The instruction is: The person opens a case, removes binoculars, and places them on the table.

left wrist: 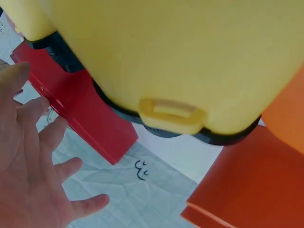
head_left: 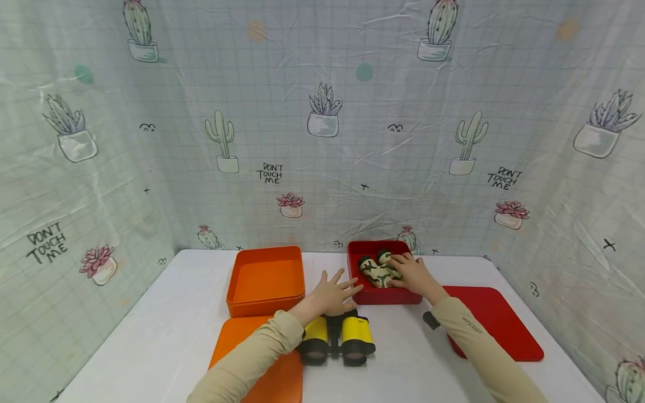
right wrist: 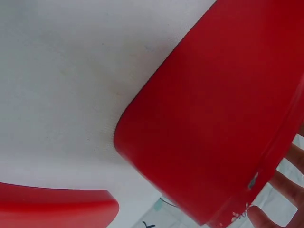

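Note:
Yellow-and-black binoculars [head_left: 356, 330] lie on the white table, lenses toward me. My left hand [head_left: 330, 295] is above their far end, fingers spread and holding nothing, beside the red box's near left corner. In the left wrist view, the yellow barrel [left wrist: 180, 61] fills the top, with the left hand [left wrist: 35, 156] beside it. Camouflage binoculars [head_left: 374, 273] lie tilted inside the red box [head_left: 388, 296]. My right hand [head_left: 413, 275] reaches over their right side, fingers spread; contact is unclear. In the right wrist view, the right hand's fingers [right wrist: 285, 185] show past the box rim.
An orange box [head_left: 267, 274] stands at the back left, with a flat orange lid [head_left: 272, 378] in front of it. A red lid [head_left: 496, 324] lies on the right, partly behind my right sleeve. Beside that sleeve is a small black object [head_left: 430, 320]. Patterned curtains surround the table.

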`<state>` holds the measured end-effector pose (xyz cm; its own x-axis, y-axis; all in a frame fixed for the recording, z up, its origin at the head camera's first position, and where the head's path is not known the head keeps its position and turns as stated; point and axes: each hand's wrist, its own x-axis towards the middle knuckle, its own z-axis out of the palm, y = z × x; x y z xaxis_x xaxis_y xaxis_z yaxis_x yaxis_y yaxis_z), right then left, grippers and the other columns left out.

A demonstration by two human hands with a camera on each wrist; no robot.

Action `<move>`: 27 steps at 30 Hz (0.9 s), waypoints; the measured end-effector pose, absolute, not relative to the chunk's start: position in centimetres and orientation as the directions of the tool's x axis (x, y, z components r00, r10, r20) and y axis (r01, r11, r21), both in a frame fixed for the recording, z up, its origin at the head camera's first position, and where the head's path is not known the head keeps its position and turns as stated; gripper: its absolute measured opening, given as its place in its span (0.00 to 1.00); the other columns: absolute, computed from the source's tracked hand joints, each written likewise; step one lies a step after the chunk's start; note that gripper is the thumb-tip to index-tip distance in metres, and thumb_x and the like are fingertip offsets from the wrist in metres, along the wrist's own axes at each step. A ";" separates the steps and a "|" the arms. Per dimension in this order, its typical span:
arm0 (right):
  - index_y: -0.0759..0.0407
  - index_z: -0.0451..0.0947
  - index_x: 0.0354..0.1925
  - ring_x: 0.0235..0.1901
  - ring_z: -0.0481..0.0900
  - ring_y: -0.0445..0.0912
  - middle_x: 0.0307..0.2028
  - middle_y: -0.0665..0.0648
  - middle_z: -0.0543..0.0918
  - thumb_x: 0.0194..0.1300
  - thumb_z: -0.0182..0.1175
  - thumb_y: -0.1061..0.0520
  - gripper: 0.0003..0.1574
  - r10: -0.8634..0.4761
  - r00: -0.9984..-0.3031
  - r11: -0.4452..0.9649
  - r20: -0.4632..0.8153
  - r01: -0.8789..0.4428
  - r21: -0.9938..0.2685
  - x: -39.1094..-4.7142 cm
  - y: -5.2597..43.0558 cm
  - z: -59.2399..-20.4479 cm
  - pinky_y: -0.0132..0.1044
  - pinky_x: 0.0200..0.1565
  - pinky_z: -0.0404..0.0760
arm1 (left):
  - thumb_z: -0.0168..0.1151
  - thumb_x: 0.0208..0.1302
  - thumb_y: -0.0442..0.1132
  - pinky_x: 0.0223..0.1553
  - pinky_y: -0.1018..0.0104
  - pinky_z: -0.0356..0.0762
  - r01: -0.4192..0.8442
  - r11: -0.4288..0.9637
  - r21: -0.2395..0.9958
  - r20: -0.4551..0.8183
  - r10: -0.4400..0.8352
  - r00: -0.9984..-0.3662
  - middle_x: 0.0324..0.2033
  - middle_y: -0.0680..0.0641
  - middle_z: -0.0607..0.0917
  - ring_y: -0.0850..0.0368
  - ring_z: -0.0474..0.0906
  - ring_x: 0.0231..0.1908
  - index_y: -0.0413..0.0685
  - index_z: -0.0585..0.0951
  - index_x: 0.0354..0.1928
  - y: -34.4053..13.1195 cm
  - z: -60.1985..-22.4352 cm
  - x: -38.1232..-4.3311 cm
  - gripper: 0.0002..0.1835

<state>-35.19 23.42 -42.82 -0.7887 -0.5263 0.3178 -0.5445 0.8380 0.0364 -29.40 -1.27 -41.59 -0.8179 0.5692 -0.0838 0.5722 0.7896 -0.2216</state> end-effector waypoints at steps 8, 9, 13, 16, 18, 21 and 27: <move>0.58 0.73 0.52 0.49 0.66 0.54 0.51 0.60 0.76 0.45 0.65 0.41 0.37 -0.573 -0.764 0.812 0.296 -0.577 0.085 -35.9 22.9 -43.2 0.63 0.44 0.67 | 0.41 0.62 0.63 0.62 0.44 0.54 0.570 0.776 -0.269 -0.098 0.567 -0.818 0.66 0.61 0.58 0.52 0.49 0.68 0.72 0.55 0.65 -0.9 -40.9 -28.9 0.29; 0.58 0.74 0.52 0.49 0.66 0.54 0.51 0.59 0.76 0.45 0.66 0.42 0.37 -0.572 -0.770 0.814 0.283 -0.577 0.075 -36.0 22.9 -43.2 0.64 0.45 0.66 | 0.41 0.61 0.63 0.62 0.44 0.54 0.569 0.775 -0.274 -0.100 0.565 -0.819 0.66 0.61 0.58 0.53 0.50 0.68 0.72 0.55 0.65 -0.9 -40.9 -28.9 0.30; 0.57 0.73 0.53 0.48 0.66 0.52 0.51 0.57 0.77 0.47 0.65 0.42 0.37 -0.551 -0.808 0.829 0.207 -0.558 0.028 -36.3 22.4 -43.0 0.65 0.48 0.66 | 0.42 0.61 0.64 0.62 0.44 0.55 0.564 0.779 -0.275 -0.111 0.557 -0.823 0.66 0.61 0.57 0.53 0.50 0.68 0.72 0.55 0.66 -0.9 -40.9 -28.9 0.31; 0.56 0.71 0.55 0.48 0.65 0.52 0.53 0.56 0.76 0.48 0.64 0.40 0.39 -0.512 -0.849 0.856 0.131 -0.517 -0.009 -36.7 22.0 -42.9 0.63 0.50 0.65 | 0.42 0.60 0.64 0.62 0.44 0.54 0.558 0.785 -0.270 -0.123 0.547 -0.828 0.67 0.61 0.56 0.53 0.49 0.68 0.72 0.54 0.66 -0.9 -41.0 -28.9 0.31; 0.55 0.69 0.56 0.50 0.64 0.53 0.55 0.57 0.74 0.48 0.64 0.39 0.40 -0.490 -0.868 0.870 0.085 -0.493 -0.019 -36.9 21.6 -42.8 0.62 0.51 0.64 | 0.42 0.60 0.65 0.62 0.45 0.54 0.553 0.787 -0.273 -0.125 0.541 -0.832 0.67 0.61 0.56 0.54 0.50 0.68 0.72 0.53 0.66 -0.9 -41.0 -28.9 0.32; 0.55 0.68 0.58 0.54 0.62 0.56 0.56 0.58 0.73 0.48 0.64 0.39 0.42 -0.471 -0.881 0.882 0.037 -0.472 -0.009 -37.3 21.1 -42.8 0.64 0.53 0.61 | 0.42 0.59 0.65 0.62 0.45 0.55 0.549 0.788 -0.277 -0.125 0.537 -0.834 0.67 0.61 0.56 0.54 0.50 0.68 0.72 0.53 0.66 -0.9 -41.0 -28.8 0.32; 0.57 0.64 0.60 0.61 0.56 0.64 0.59 0.62 0.68 0.48 0.64 0.41 0.44 -0.439 -0.898 0.898 -0.024 -0.440 0.026 -37.9 20.5 -43.1 0.67 0.55 0.56 | 0.41 0.59 0.66 0.62 0.45 0.55 0.547 0.785 -0.289 -0.124 0.536 -0.835 0.67 0.62 0.55 0.54 0.50 0.68 0.72 0.52 0.66 -0.8 -41.1 -28.8 0.33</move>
